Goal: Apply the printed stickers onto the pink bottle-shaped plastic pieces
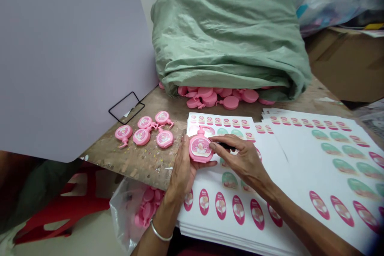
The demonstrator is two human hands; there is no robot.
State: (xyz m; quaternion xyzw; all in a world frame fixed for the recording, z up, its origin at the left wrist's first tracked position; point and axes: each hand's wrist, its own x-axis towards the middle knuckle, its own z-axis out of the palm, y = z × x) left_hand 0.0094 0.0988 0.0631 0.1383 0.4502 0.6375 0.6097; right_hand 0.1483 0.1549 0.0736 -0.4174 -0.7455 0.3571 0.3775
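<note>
A pink toy bottle (pixel 200 160) with a round label rests in my left hand (pixel 180 168), its pump top pointing away from me. The left fingers curl under and around its side. My right hand (pixel 244 160) is closed on a slim black tool (pixel 227 146), its kind unclear. The right fingertips touch the right edge of the bottle's label. Beneath both hands lies a stack of sticker sheets (pixel 210 224) printed with pink ovals and green shapes. Several labelled pink bottles (pixel 141 137) lie on the wooden table (pixel 111 160) to the left.
More sticker sheets (pixel 300 160) spread to the right. A large green sack (pixel 228 36) stands at the back, with unlabelled pink bottles (pixel 231 103) spilling from under it. A plastic bag of pink pieces (pixel 147 208) hangs below the table edge, near a red chair (pixel 69 208).
</note>
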